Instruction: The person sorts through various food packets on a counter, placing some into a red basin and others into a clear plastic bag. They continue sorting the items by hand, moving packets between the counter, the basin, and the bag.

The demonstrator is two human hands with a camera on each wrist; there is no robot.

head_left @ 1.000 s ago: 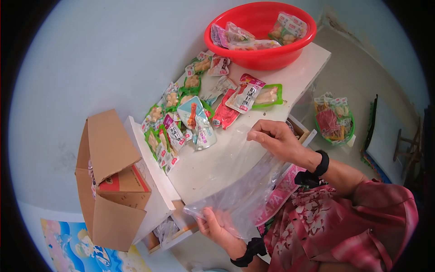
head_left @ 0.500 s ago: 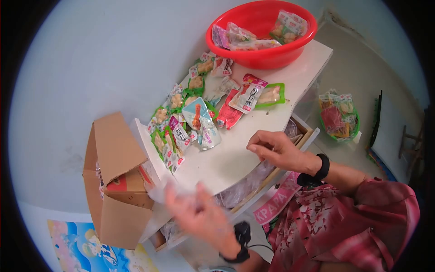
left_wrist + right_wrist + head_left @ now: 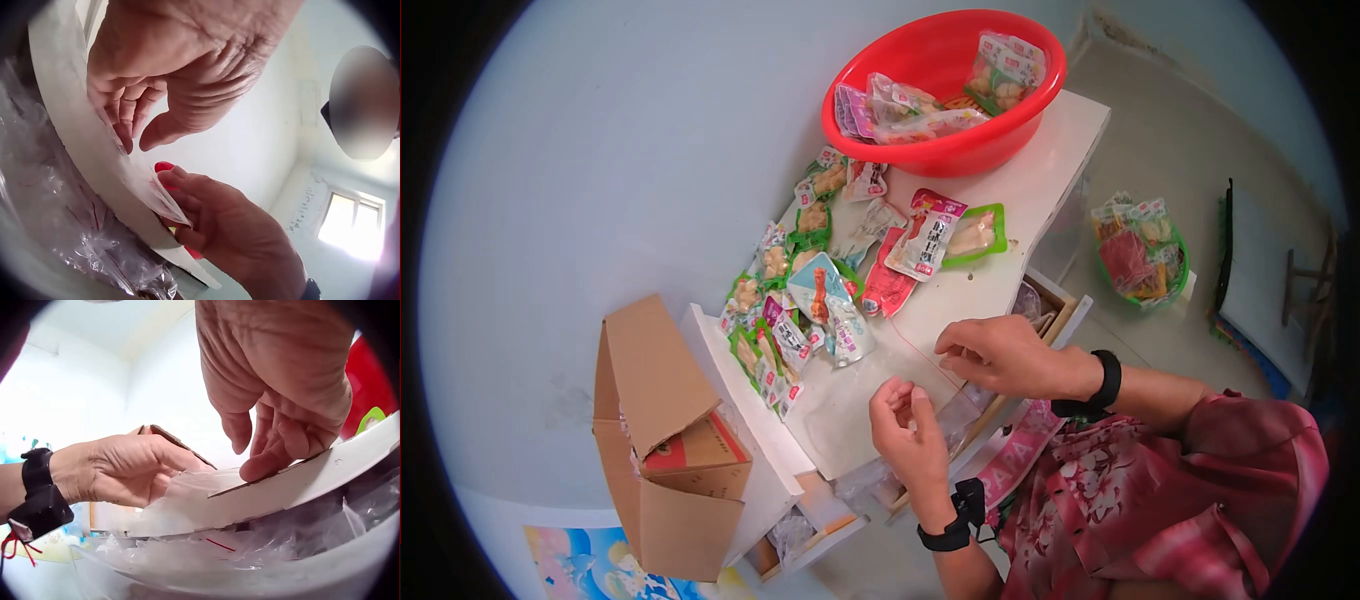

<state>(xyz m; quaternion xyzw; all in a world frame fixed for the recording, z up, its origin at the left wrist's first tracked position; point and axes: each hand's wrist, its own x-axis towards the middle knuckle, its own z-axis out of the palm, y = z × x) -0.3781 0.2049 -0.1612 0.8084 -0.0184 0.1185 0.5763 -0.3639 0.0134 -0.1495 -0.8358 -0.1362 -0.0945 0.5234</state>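
Note:
A clear plastic bag [image 3: 147, 184] spans the gap between the two hands at the front edge of the white table. In the head view its red line runs towards the right hand [image 3: 1010, 358]. The left hand [image 3: 912, 435] has its fingers bent, and in the right wrist view the left hand [image 3: 134, 469] grips the bag [image 3: 197, 483] by its edge. The right hand [image 3: 281, 387] is loosely bent over the bag's other end, thumb and forefinger apart. In the left wrist view, the right hand [image 3: 231, 231] is beside the bag's tip.
Snack packets [image 3: 830, 300] lie across the white table [image 3: 1040, 180]. A red basin [image 3: 960, 155] holds more packets behind. An opened cardboard box [image 3: 655, 375] stands at left. Drawers under the front edge hold loose plastic bags [image 3: 106, 250]. A green basket [image 3: 1140, 255] sits on the floor at right.
The left hand swung down-left with the plastic and has come back beside the right hand. The right hand stayed near the table's front edge, and its hold on the plastic loosened.

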